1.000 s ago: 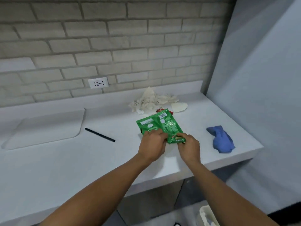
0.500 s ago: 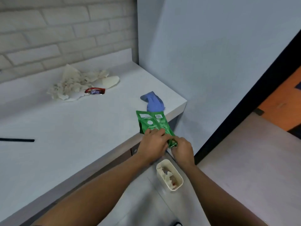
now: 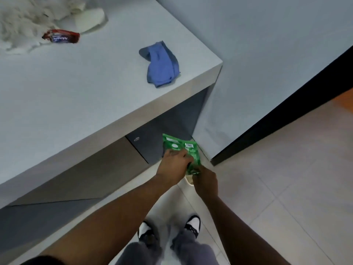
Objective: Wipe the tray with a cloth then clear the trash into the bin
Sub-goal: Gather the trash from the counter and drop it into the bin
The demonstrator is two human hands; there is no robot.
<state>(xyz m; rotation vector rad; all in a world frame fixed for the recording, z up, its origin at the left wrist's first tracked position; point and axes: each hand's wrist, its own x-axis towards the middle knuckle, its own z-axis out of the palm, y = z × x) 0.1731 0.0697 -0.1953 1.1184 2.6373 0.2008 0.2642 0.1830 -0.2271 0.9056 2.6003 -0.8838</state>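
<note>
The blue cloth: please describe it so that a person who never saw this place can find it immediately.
Start at the white counter and go to its outer corner beside the grey wall. The blue cloth lies crumpled there, alone. It is the only blue thing; the red wrapper and white crumpled paper sit further back.

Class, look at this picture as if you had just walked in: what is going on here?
A person is clearing trash. Both the left hand and the right hand grip a green wrapper, held low over the floor beside the counter, right above a small white bin that the hands mostly hide. On the counter lie a blue cloth, a red candy wrapper and crumpled paper, not yet cleared.
</note>
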